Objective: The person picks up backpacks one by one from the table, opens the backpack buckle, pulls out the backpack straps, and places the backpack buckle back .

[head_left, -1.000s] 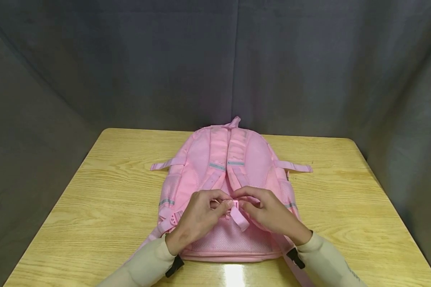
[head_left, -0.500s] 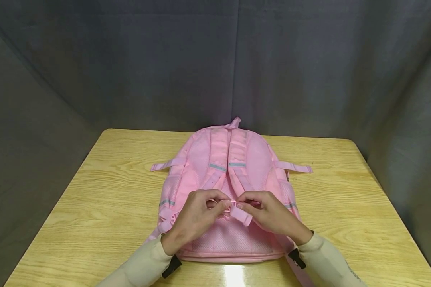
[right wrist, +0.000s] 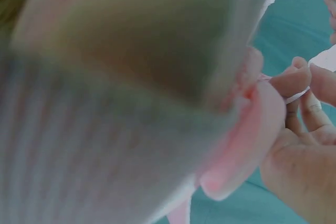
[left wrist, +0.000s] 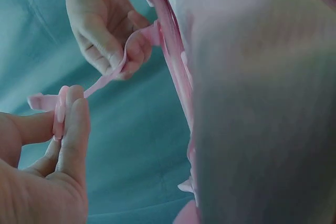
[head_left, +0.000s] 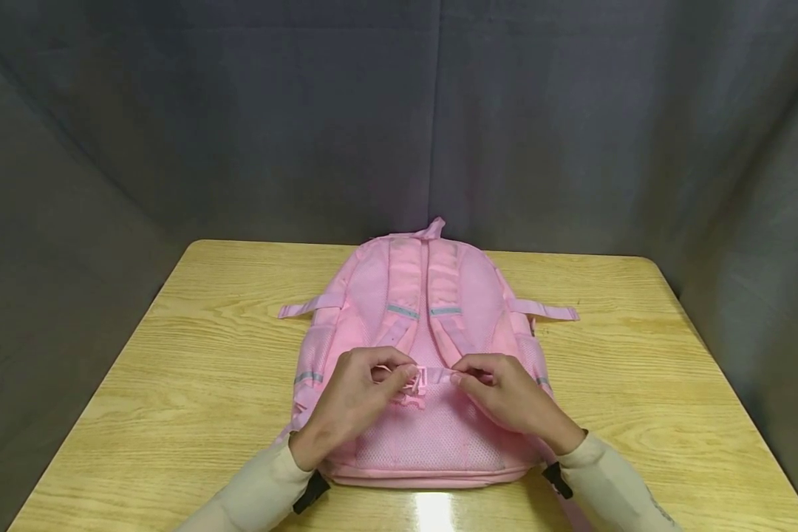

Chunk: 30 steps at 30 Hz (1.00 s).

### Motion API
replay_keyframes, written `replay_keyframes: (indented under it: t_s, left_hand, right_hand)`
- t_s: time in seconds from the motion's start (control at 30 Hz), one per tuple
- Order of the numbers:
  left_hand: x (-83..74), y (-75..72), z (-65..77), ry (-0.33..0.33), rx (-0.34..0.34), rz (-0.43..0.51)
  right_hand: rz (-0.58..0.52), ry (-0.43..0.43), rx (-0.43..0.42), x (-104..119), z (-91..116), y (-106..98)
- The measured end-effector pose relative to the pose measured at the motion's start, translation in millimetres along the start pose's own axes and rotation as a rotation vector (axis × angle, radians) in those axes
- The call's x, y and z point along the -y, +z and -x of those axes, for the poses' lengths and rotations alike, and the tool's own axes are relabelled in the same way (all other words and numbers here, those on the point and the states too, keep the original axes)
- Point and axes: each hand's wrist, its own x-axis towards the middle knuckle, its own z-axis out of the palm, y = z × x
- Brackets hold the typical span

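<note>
A pink backpack (head_left: 432,447) lies on the table with its shoulder straps uppermost. Over its lower back panel, my left hand (head_left: 355,388) pinches a pink plastic buckle (head_left: 422,377) between thumb and fingers. To its right, my right hand (head_left: 505,391) pinches a pink webbing strap (head_left: 441,375), which spans the gap from the buckle. Seen from the left wrist, the strap (left wrist: 105,81) runs from the buckle (left wrist: 60,113) through the right hand's fingers to the bag, with a short end past the buckle. Fingers partly cover the buckle; the right wrist view is mostly blocked by a blurred sleeve.
The wooden table (head_left: 638,384) extends on both sides of the bag. Side straps (head_left: 544,308) stick out left and right of the backpack. A dark grey curtain (head_left: 399,118) hangs behind the table. Black bands (head_left: 558,480) sit at both wrists.
The strap's end, which hung down in front of the buckle, now lies stretched sideways between the hands. The right hand has moved right and the left hand slightly left.
</note>
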Motion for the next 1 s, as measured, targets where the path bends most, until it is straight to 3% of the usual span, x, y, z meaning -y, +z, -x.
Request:
replay_keyframes:
  t_s: [0.3,0.57,0.7,0.9,1.0]
  left_hand:
    - [0.9,-5.2,0.7,-0.020,-0.029,-0.040]
    - [12.4,-10.8,-7.2,-0.052,-0.042,-0.081]
    - [16.9,-14.0,-12.0,-0.046,-0.048,-0.225]
    - [24.2,-16.3,-15.8,-0.021,-0.022,-0.519]
    - [28.3,-16.0,-16.2,-0.017,-0.028,-0.573]
  right_hand:
    - [0.028,0.057,-0.006,-5,-1,-2]
    - [0.105,0.081,-0.002,-5,-4,1]
    - [0.152,0.051,0.001,-4,-6,2]
    - [0.203,0.046,-0.035,-4,-6,6]
    - [0.221,0.041,-0.087,-5,-7,8]
